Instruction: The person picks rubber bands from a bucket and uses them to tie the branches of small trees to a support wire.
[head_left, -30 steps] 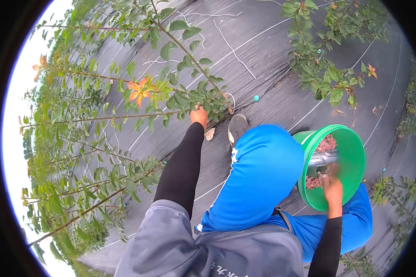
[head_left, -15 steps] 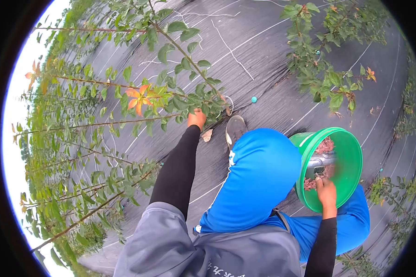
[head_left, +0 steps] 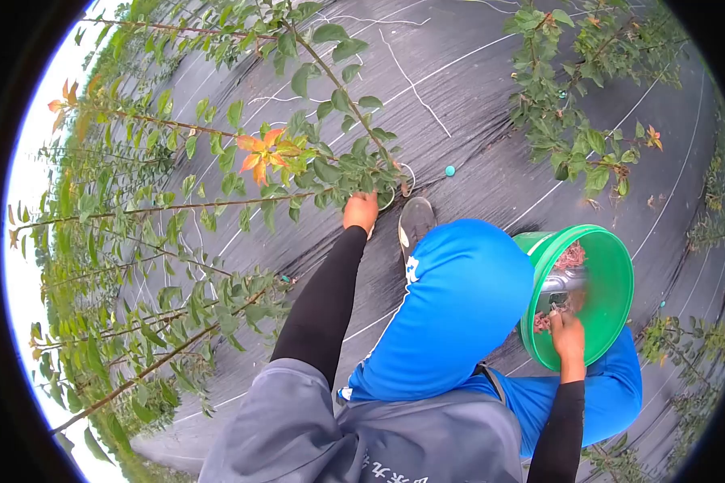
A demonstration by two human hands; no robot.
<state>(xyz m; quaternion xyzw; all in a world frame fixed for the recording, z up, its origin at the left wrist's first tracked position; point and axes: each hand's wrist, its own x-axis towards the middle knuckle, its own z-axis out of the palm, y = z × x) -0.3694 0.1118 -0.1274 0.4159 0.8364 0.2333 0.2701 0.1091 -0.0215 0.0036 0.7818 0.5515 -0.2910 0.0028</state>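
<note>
My left hand (head_left: 361,211) is low at the base of a leafy young plant (head_left: 358,165), its fingertips hidden under the leaves. Beside them, a pale looped band (head_left: 388,199) shows near the stem; whether I hold it is not visible. My right hand (head_left: 568,336) reaches inside a green bucket (head_left: 612,298), closed with thumb and fingers together. What it pinches is too small to make out. Inside the bucket are pinkish shredded bits (head_left: 570,258) and a silvery grey object (head_left: 564,280) just beyond my fingers.
Black ground sheeting (head_left: 467,105) with white lines covers the ground. Loose white strings (head_left: 411,76) and a small teal disc (head_left: 449,171) lie on it. Another leafy plant (head_left: 580,137) grows at upper right. Long branches (head_left: 161,209) spread across the left. My shoe (head_left: 416,219) stands near the stem.
In the view, my left hand has shifted slightly right, closer to the stem, and the pale band shows beside it. My right hand stays in the bucket.
</note>
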